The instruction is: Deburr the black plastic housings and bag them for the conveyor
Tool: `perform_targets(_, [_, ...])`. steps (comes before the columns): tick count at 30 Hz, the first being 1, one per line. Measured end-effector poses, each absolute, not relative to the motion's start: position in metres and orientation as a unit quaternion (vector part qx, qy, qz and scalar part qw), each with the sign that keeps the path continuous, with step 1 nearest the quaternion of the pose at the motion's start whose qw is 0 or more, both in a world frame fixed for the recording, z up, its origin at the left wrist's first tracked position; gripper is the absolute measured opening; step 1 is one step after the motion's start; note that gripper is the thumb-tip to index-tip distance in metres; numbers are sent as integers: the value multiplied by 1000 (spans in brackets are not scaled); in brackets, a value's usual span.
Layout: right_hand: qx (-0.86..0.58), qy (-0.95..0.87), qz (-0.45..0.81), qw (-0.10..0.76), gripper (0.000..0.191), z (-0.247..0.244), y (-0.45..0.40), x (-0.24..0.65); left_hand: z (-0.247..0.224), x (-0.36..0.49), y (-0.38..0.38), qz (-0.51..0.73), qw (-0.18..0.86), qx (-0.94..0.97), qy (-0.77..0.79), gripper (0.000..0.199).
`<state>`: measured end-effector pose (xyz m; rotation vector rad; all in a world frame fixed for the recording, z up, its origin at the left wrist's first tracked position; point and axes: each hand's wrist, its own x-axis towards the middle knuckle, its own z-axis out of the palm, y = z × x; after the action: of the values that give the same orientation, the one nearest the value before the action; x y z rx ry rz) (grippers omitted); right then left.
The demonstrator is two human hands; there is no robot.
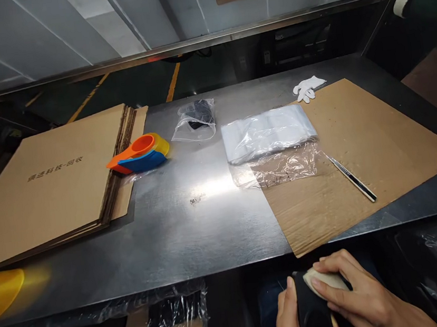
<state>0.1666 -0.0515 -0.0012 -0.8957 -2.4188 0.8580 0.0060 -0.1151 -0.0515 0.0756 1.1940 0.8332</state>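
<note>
Low in the view, in front of the table's near edge, my left hand (287, 317) grips a dark, smooth moulded part (312, 308) along its left side. My right hand (362, 294) is closed on a pale cream pad (326, 281), pressed against the upper right of that part. The lower end of the dark part runs out of the frame. On the table beyond lie a thin knife-like tool (351, 178) with a pointed tip and a stack of clear plastic bags (270, 131) in an outer wrapper.
A flat cardboard sheet (390, 137) covers the table's right side, with a white glove (308, 89) behind it. Stacked cardboard (53, 178) and an orange-and-blue tape dispenser (141, 154) lie left. A clear bag (197, 119) holds something black. A yellow tape roll (1, 293) sits at the left edge.
</note>
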Motion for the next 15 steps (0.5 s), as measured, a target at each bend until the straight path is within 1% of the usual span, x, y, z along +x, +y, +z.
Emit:
perform_targets(1, [-316,-870,310,217,50,-2,-51,166,-51,7,-114,378,736,57,559,47])
perform_targets(4, [-287,-875,320,224,49,-4,-49,165,-50,6,-111,393,705,117,579,31])
perform_targets(6, [-286,-875,329,211,50,-6,-49,167,-48,7,-109,385,730,92,557,38])
perform_targets(9, [-314,-867,333,196,51,-10,-51,174,-44,14,-106,349,785,36,510,63])
perform_targets(10, [-320,-865,333,196,51,-11,-51,176,-43,17,-105,339,793,33,505,68])
perform_targets(11, [-320,-864,332,200,49,-12,-51,176,-42,19,-105,332,797,35,503,67])
perform_targets(13, [-303,-867,337,209,48,-13,-50,177,-41,21,-104,330,793,60,508,57])
perform_targets(15, [-286,-868,350,205,49,-13,-49,178,-42,21,-105,333,794,70,503,52])
